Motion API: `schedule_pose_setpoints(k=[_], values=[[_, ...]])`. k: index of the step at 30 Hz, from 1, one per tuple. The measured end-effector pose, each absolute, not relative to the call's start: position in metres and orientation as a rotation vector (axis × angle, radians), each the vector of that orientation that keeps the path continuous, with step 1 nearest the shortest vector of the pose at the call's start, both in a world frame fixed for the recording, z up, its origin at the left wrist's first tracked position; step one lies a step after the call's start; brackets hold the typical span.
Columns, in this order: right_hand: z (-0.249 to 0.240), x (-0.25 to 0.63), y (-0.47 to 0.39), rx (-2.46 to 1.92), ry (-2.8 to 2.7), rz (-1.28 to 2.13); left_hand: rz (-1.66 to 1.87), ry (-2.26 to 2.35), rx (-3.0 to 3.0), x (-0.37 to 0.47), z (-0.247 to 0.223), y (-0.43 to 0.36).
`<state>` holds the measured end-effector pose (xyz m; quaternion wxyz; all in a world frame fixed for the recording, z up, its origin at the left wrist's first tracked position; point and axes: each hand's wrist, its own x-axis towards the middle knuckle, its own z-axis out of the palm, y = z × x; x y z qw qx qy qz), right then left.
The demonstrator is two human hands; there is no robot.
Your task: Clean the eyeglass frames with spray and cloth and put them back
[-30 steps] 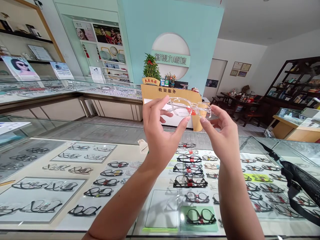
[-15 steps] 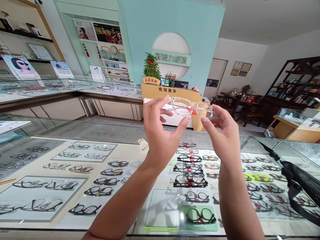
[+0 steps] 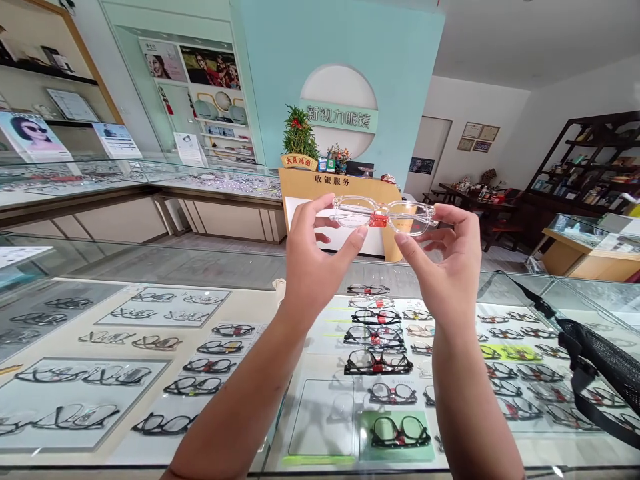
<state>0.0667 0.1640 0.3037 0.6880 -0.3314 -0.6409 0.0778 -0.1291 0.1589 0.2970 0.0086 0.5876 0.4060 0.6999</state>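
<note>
A pair of clear-framed eyeglasses (image 3: 379, 208) with a red tag at the bridge is held up above the display case. My left hand (image 3: 320, 250) pinches its left end between thumb and fingers. At the other end, my right hand (image 3: 445, 257) grips the frame the same way, thumb below and fingers at the hinge. The glasses hang level, their front facing squarely across my view. Below my wrists, rows of dark-framed eyeglasses (image 3: 379, 362) lie in the glass case, and black glasses (image 3: 400, 432) rest on a green card.
A black mesh bag (image 3: 600, 360) with a strap lies on the glass at right. A pale cloth (image 3: 279, 288) sits near the case's far edge. Beyond the aisle stand a wooden cashier counter (image 3: 320, 193) with a plant (image 3: 299, 133), and more display cases (image 3: 220, 185) at left.
The glasses have turned from an angled pose to facing flat across, with both lenses and the red tag showing more fully. Both hands still hold them. The view has shifted slightly.
</note>
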Motion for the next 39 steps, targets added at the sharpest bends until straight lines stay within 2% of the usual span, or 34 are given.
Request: schedule_pose_setpoints(k=[6,12,17,39], values=[[0.303,0.067,0.165,-0.747,-1.446,0.155,2.201,1.303,1.833,-0.127,0.295,0.162],[0.302,0.067,0.168,-0.785,-1.511,0.238,2.516,1.302,1.992,-0.126,0.295,0.163],[0.302,0.068,0.171,-0.795,-1.511,0.268,2.613,1.275,2.070,-0.127,0.289,0.174],[0.304,0.075,0.168,-0.910,-1.490,0.198,2.432,1.348,1.979,-0.131,0.277,0.199]])
